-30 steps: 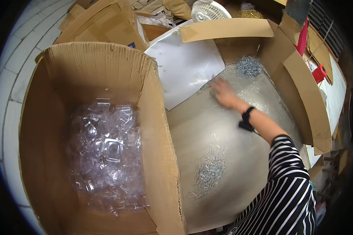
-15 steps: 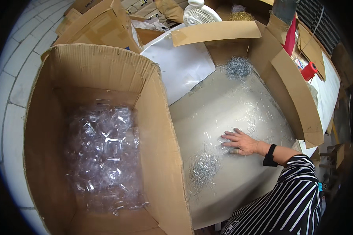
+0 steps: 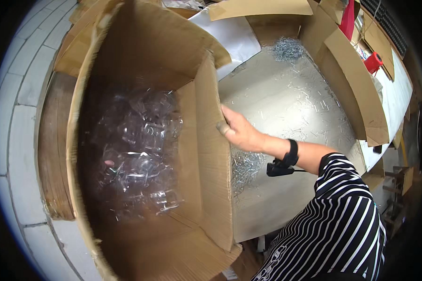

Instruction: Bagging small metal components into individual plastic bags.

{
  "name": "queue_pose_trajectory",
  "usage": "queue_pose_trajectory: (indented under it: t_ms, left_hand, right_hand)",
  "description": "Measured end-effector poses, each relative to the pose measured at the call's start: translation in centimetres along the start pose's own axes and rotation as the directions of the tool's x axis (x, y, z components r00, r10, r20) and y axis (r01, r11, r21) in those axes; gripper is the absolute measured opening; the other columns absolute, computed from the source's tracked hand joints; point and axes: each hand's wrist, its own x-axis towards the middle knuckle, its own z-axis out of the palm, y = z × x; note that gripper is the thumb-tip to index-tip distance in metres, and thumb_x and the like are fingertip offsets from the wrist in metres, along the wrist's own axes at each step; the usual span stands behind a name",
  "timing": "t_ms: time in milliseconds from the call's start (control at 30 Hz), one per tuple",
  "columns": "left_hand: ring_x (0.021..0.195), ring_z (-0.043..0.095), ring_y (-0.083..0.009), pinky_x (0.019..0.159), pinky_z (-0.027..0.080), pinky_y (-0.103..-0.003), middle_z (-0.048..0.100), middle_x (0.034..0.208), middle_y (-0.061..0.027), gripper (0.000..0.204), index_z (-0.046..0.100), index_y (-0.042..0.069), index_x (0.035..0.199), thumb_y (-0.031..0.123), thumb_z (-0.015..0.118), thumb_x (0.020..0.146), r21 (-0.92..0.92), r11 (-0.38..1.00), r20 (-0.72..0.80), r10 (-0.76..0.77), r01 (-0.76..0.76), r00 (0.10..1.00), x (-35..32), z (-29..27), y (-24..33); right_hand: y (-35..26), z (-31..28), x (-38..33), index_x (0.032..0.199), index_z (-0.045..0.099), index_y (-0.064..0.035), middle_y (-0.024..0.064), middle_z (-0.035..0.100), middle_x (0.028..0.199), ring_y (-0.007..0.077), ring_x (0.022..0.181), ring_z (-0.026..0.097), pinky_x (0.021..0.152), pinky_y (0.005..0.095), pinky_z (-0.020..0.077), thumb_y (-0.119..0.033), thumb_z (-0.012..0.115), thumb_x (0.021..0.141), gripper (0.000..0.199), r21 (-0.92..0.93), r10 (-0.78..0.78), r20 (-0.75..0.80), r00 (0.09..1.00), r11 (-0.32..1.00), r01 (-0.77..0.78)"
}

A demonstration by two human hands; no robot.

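Note:
A big cardboard box [image 3: 213, 178] stands tilted on my left, with a heap of clear plastic pieces [image 3: 150, 136] inside. My right hand [image 3: 241, 131] is closed on the box's right rim, the thumb showing and the other fingers mostly hidden by the wall. On the grey board [image 3: 272, 206] below my right forearm lies a pile of thin, shiny metal pieces [image 3: 248, 168], partly covered by the box. My left hand is out of view. A small pink spot [image 3: 109, 163] shows among the plastic; I cannot make out what it is.
A second metal pile [image 3: 287, 49] lies at the board's far end, with loose pieces scattered nearer. Cardboard walls [image 3: 356, 84] edge the board's far and right sides. A red spool [image 3: 373, 62] stands beyond on the right. A wooden piece [image 3: 56, 150] lies left of the box.
My right hand has left the board and taken hold of the box's right rim. The box has tilted and shifted, uncovering the wood beside it. The view has moved too.

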Motion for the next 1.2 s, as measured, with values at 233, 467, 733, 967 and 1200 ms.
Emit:
queue_pose_trajectory:
  t_ms: [233,467,733,967,1200]
  left_hand:
    - [0.093,0.056,-0.0257,0.083,0.046,-0.036,0.058,0.108,-0.0189,0.027,0.052,-0.012,0.106,0.003,0.052,0.084,0.577,0.751,0.238,0.221,-0.321,0.946,1.5,1.4,2.2]
    - [0.082,0.06,-0.0197,0.068,0.051,-0.032,0.059,0.104,-0.0134,0.027,0.054,-0.011,0.105,0.006,0.056,0.085,0.263,0.964,-0.046,-0.018,0.03,0.999,16.0,3.1,-7.0]
    - [0.085,0.063,-0.0222,0.068,0.056,-0.031,0.058,0.107,-0.0184,0.03,0.051,-0.012,0.109,0.014,0.046,0.094,0.335,0.907,0.05,-0.287,0.254,0.957,19.5,-4.6,-11.1]
    - [0.062,0.061,-0.0198,0.052,0.053,-0.029,0.063,0.084,-0.0144,0.034,0.054,-0.01,0.096,0.023,0.048,0.094,0.408,0.913,0.054,-0.012,-0.012,0.998,15.6,-0.2,-10.8]
    - [0.095,0.057,-0.0194,0.083,0.046,-0.03,0.061,0.101,-0.0153,0.032,0.052,-0.01,0.111,0.004,0.059,0.083,0.429,0.882,0.232,0.098,-0.192,0.968,18.5,-2.7,-1.3]
  right_hand:
    - [9.4,5.8,-1.1,0.118,0.05,0.0057,0.0118,0.061,0.107,0.0194,0.096,0.058,0.086,0.0303,0.0456,-0.003,0.05,0.084,0.035,0.092,0.46,0.113,0.881,0.878,-0.471]
    - [16.1,12.3,2.6,0.108,0.06,0.0015,0.0098,0.063,0.087,0.0148,0.07,0.062,0.051,0.0297,0.0515,-0.009,0.055,0.084,0.027,-0.118,0.599,0.167,0.783,0.801,-0.587]
    - [10.4,-0.6,-11.7,0.109,0.06,0.0006,0.0197,0.063,0.104,0.0346,0.094,0.062,0.084,0.0386,0.048,-0.004,0.05,0.08,0.031,-0.621,0.147,-0.231,0.962,0.739,-0.262]
    - [9.0,4.2,-20.1,0.121,0.057,-0.0214,0.0095,0.036,0.142,0.0378,0.134,0.024,0.106,0.0553,0.0266,-0.015,0.057,0.082,0.039,-0.882,0.193,0.302,0.934,0.428,0.197]
    - [5.1,-1.9,-15.9,0.125,0.051,-0.007,0.0152,0.05,0.13,0.0333,0.121,0.046,0.102,0.0381,0.0375,-0.007,0.063,0.077,0.05,-0.771,0.172,0.021,0.985,0.63,-0.094]
